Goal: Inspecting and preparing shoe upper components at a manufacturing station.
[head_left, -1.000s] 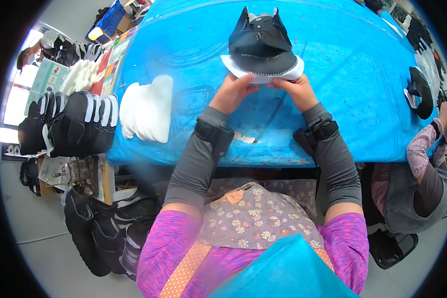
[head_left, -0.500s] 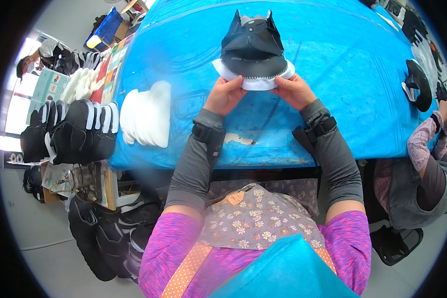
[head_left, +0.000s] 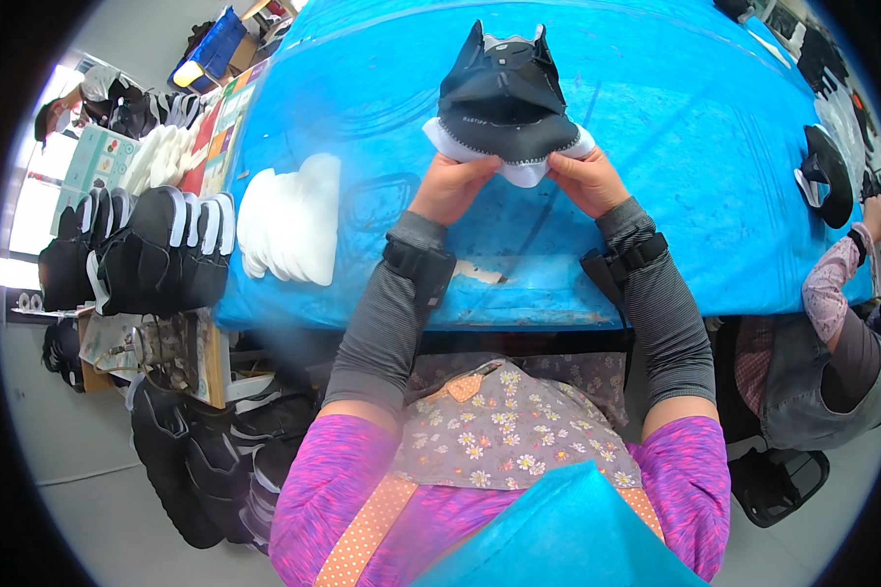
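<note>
A black shoe upper point(head_left: 504, 93) with a white lining edge and a row of zigzag stitching is held up over the blue-covered table point(head_left: 655, 196). My left hand point(head_left: 455, 186) pinches its near edge on the left, thumb on top. On the right side of the same edge, my right hand point(head_left: 589, 179) grips with its thumb on top too. Between my thumbs the white edge bends downward into a point. The upper's two tall black flaps stand at the far end. My fingers underneath are mostly hidden.
White shoe-shaped pieces point(head_left: 289, 220) lie stacked on the table to my left. Several black shoe uppers point(head_left: 161, 249) stand in a row beyond them, and more dark ones point(head_left: 196, 470) hang below. At the right edge, a co-worker's hand point(head_left: 876, 217) is near another black upper point(head_left: 827, 176).
The near edge of the upper, fairly flat before, now curves down between my thumbs. Both hands have shifted slightly to the right, and my thumbs are pressed further in.
</note>
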Tool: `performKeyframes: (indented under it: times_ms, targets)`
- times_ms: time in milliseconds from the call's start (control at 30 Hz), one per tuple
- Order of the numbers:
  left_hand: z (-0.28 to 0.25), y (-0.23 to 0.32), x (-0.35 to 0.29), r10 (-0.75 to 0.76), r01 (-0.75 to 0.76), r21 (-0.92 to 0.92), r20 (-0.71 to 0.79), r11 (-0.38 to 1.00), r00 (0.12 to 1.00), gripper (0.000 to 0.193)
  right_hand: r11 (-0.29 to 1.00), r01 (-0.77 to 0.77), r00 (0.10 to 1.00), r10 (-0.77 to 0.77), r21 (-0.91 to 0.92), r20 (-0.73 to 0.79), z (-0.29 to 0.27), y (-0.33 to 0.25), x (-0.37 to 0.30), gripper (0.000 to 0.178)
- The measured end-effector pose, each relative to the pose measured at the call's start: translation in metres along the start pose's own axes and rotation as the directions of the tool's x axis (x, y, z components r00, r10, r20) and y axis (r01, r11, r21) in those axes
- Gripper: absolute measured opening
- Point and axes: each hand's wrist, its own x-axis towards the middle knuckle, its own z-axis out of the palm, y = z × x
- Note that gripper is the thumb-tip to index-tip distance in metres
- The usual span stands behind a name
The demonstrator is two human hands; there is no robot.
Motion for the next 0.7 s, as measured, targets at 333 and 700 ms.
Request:
performKeyframes:
  times_ms: [333,700]
  targets:
    - [0.004,0.004,-0.006,-0.073,0.086,-0.128,0.097,0.988,0.993,0.057,0.994,-0.087,0.996,0.088,-0.064,0.022,0.000,0.001,-0.001,0.043]
    - [0.010,0.006,-0.001,0.009,-0.011,0.050,0.050,0.999,0.999,0.057,0.994,-0.090,0.995,0.088,-0.058,-0.041,0.003,-0.003,0.000,0.040]
